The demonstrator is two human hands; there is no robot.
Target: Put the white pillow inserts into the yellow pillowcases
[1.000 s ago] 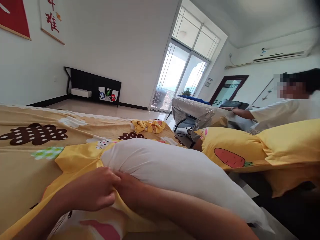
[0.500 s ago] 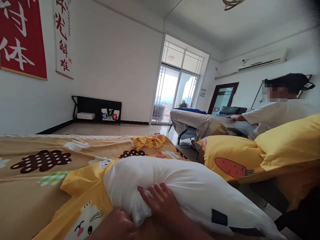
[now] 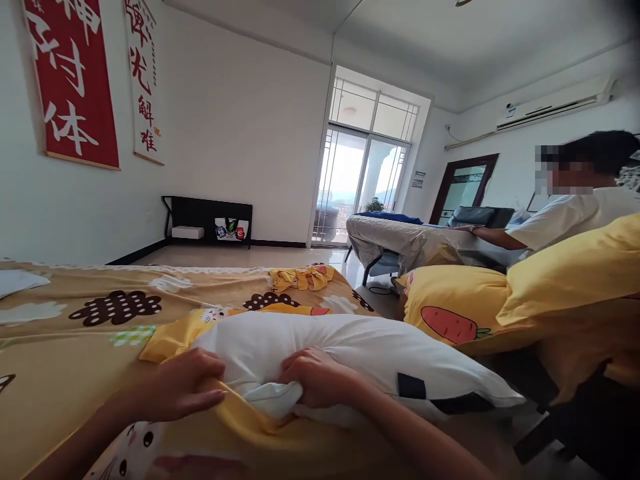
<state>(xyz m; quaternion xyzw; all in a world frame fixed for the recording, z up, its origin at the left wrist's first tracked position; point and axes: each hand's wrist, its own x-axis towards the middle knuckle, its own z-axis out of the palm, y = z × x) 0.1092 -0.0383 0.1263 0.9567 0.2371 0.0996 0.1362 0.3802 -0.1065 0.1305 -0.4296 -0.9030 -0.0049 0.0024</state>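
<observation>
A plump white pillow [image 3: 360, 343] lies across the front of the bed, its near left end tucked against a yellow pillowcase [image 3: 250, 423] printed with a white rabbit. My left hand [image 3: 195, 383] is closed on the pillowcase's edge, thumb pointing right. Pinched in my right hand [image 3: 317, 377] is the pillow's near side, where the white cloth bunches into a fold. Part of the pillowcase passes beneath the pillow and shows again as a yellow corner beyond it.
The bed carries a tan patterned sheet [image 3: 40, 373] and a crumpled yellow cloth [image 3: 300, 277]. To the right are stacked yellow pillows [image 3: 450, 320]. Behind them a person [image 3: 565, 213] in a white top is beside a covered table [image 3: 395, 233]. A low black bench [image 3: 207, 213] stands by the wall.
My left hand has risen and moved left, lifting the pillowcase edge around the pillow's end. My right hand has closed more tightly on the pillow. The view has turned slightly left.
</observation>
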